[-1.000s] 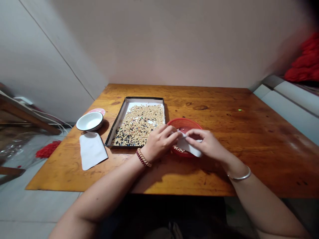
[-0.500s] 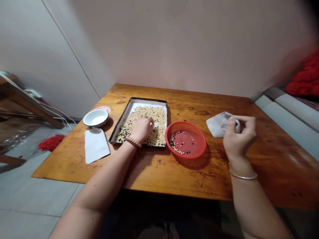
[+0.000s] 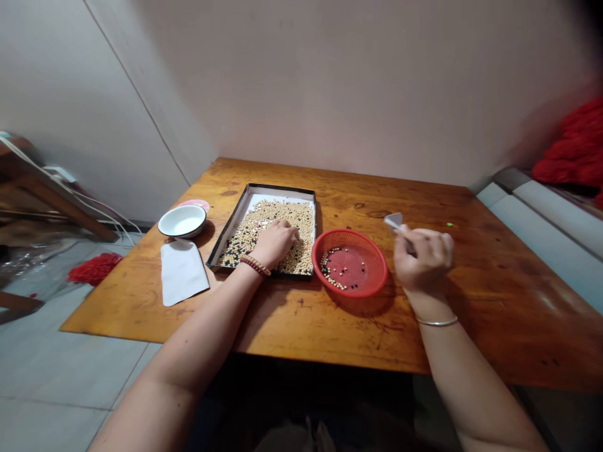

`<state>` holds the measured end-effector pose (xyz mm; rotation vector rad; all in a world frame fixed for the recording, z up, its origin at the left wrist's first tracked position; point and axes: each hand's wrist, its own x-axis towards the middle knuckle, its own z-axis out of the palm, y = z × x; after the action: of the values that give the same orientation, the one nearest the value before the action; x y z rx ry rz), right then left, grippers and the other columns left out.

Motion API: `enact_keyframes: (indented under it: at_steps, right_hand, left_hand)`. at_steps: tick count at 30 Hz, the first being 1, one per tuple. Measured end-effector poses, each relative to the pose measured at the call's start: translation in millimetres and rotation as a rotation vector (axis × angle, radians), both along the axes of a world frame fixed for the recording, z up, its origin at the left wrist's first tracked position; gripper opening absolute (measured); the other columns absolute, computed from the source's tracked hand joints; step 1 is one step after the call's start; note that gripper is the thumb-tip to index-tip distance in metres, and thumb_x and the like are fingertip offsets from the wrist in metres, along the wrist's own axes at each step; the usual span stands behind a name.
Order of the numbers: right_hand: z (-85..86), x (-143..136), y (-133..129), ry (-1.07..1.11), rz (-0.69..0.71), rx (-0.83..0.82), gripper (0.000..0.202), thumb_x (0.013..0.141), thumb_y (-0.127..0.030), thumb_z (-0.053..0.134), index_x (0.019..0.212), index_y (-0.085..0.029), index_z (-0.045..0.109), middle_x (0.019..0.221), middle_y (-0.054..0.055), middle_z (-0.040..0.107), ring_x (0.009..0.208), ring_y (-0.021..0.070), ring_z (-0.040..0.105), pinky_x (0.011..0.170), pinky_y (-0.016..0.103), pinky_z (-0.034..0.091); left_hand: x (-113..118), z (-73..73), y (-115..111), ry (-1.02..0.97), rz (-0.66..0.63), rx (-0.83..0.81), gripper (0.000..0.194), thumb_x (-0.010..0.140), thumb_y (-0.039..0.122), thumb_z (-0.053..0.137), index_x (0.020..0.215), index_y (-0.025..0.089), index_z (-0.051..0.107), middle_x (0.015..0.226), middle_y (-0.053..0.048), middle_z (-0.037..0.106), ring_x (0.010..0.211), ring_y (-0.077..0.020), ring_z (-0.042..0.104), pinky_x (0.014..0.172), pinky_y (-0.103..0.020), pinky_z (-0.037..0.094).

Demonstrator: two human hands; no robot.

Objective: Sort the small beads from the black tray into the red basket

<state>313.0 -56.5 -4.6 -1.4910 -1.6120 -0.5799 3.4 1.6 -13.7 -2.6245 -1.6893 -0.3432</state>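
My left hand rests with bent fingers on the pale and dark beads spread in a black-edged tray; its fingertips are partly hidden, and what they hold, if anything, cannot be made out. To the right, my right hand is closed on a white pouch, part of which sticks out at its left side. Between my hands stands a red mesh basket with loose beads inside, touching or very near the tray's right side.
A white bowl overlaps a pink dish at the table's left. Below the bowl lies another white pouch. A small green piece is on the wooden table. Red bundles are at the far right.
My right hand has moved left and turned, with the pouch now mostly hidden. The green piece is now visible. My left hand has shifted slightly right over the beads.
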Motion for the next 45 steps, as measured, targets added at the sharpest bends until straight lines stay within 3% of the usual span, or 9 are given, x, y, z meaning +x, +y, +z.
enact_keyframes:
  at_steps: [4, 12, 21, 29, 39, 45]
  right_hand:
    - [-0.9, -22, -4, -0.155, 0.345, -0.302, 0.018, 0.090, -0.032, 0.054, 0.089, -0.023, 0.070, 0.088, 0.006, 0.070, 0.084, 0.0213, 0.062, 0.079, 0.034, 0.046]
    - [-3.2, -38, -10, -0.054, 0.540, -0.483, 0.016, 0.088, -0.031, 0.057, 0.083, -0.022, 0.070, 0.089, 0.006, 0.071, 0.085, 0.0219, 0.065, 0.079, 0.034, 0.048]
    - [-9.7, -47, -9, 0.060, 0.551, -0.596, 0.017, 0.087, -0.029, 0.057, 0.077, -0.021, 0.067, 0.085, 0.006, 0.070, 0.084, 0.0218, 0.064, 0.075, 0.032, 0.047]
    - [-8.7, -46, -8, 0.130, 0.539, -0.608, 0.017, 0.087, -0.027, 0.056, 0.075, -0.020, 0.066, 0.084, 0.005, 0.070, 0.082, 0.0199, 0.063, 0.074, 0.030, 0.045]
    - [-13.4, -45, -6, 0.179, 0.479, -0.549, 0.014, 0.086, -0.029, 0.059, 0.083, -0.021, 0.070, 0.089, 0.005, 0.072, 0.083, 0.0212, 0.065, 0.079, 0.033, 0.048]
    - [-11.7, -45, -7, 0.203, 0.480, -0.505, 0.017, 0.087, -0.031, 0.059, 0.082, -0.021, 0.071, 0.088, 0.005, 0.072, 0.082, 0.0210, 0.065, 0.076, 0.033, 0.049]
  left_hand:
    - [2, -0.3, -1, 0.012, 0.028, 0.001, 0.020, 0.092, 0.027, 0.048, 0.093, 0.019, 0.067, 0.097, -0.008, 0.059, 0.093, -0.0195, 0.052, 0.081, -0.029, 0.042]
    - [6, 1.7, -6, 0.051, -0.005, 0.018, 0.020, 0.093, 0.027, 0.048, 0.094, 0.016, 0.065, 0.097, -0.010, 0.059, 0.091, -0.0210, 0.054, 0.079, -0.031, 0.044]
    - [6, 0.3, -5, 0.096, -0.056, 0.053, 0.020, 0.093, 0.021, 0.046, 0.091, 0.014, 0.065, 0.093, -0.011, 0.060, 0.088, -0.0219, 0.054, 0.080, -0.033, 0.043]
    - [7, -2.2, -5, 0.092, -0.039, 0.051, 0.025, 0.095, 0.027, 0.044, 0.090, 0.013, 0.064, 0.093, -0.011, 0.060, 0.087, -0.0213, 0.054, 0.077, -0.032, 0.042]
    - [8, 2.1, -6, 0.026, -0.053, -0.049, 0.019, 0.088, 0.035, 0.058, 0.089, 0.018, 0.067, 0.098, -0.007, 0.061, 0.093, -0.0213, 0.055, 0.079, -0.030, 0.044]
    - [6, 3.2, -5, 0.026, -0.107, 0.028, 0.016, 0.089, 0.029, 0.057, 0.088, 0.016, 0.065, 0.097, -0.009, 0.061, 0.092, -0.0218, 0.055, 0.077, -0.032, 0.045]
